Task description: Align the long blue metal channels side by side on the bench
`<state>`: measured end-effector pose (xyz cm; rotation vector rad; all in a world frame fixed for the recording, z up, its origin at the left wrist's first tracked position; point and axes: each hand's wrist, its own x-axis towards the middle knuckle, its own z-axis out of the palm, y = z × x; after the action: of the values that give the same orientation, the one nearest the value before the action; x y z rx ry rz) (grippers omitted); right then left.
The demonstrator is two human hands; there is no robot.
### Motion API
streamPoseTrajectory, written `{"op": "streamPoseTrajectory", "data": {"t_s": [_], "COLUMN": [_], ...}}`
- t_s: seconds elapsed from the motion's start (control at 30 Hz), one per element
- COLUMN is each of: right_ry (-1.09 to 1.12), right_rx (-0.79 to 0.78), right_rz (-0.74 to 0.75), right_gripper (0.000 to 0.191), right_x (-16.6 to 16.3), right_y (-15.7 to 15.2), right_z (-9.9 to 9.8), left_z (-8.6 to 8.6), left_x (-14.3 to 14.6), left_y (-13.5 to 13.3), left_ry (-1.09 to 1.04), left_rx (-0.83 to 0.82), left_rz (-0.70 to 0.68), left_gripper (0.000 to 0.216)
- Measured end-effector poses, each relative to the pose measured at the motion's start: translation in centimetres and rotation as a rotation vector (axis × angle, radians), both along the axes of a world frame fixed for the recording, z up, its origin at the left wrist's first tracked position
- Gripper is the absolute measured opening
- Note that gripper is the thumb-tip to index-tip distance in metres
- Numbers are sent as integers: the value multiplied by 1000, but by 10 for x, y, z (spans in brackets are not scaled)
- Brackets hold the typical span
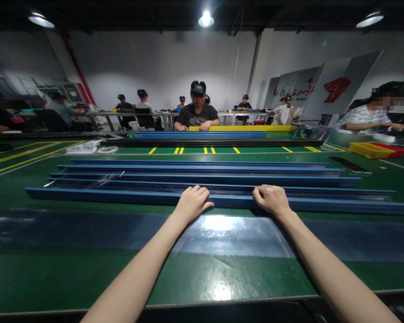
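Long blue channel-shaped profiles lie side by side across the green table (202, 273). The nearest blue profile (107, 196) spans almost the whole view. My left hand (192, 202) grips its near wall, fingers over the top edge and thumb on the near side. To the right, my right hand (272, 198) is closed on the same wall, with its fingers curled over the edge. Under my wrists a clear plastic strip (128, 231) lies flat along the table, shining under the lamp. Thin clear film (101, 181) shows at the left among the profiles.
Behind stand more blue profiles (202, 169), then a long black bar (208, 143). A phone (349, 164) and a yellow tray (370, 150) are at right. Opposite, a co-worker (198, 112) has both hands at a yellow profile (249, 128). A white bundle (84, 147) lies at left.
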<state>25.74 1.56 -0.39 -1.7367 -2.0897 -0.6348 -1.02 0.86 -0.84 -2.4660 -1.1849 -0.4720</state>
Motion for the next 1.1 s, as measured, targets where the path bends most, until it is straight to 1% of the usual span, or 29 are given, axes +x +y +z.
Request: {"op": "streamPoseTrajectory", "data": {"t_s": [0.33,1.1], "right_ry": [19,40], "right_rx": [18,6], "right_rz": [5,20], "right_gripper": [44,43], "right_x": [0,-1], "right_y": [1,0], "right_z": [-2,0], "left_z": [-5,-5], "left_x": [1,1], "left_y": [3,3], "left_ry": [-36,-24], "left_rx": [22,-26], "left_rz": [-18,1], "left_gripper": [29,32]}}
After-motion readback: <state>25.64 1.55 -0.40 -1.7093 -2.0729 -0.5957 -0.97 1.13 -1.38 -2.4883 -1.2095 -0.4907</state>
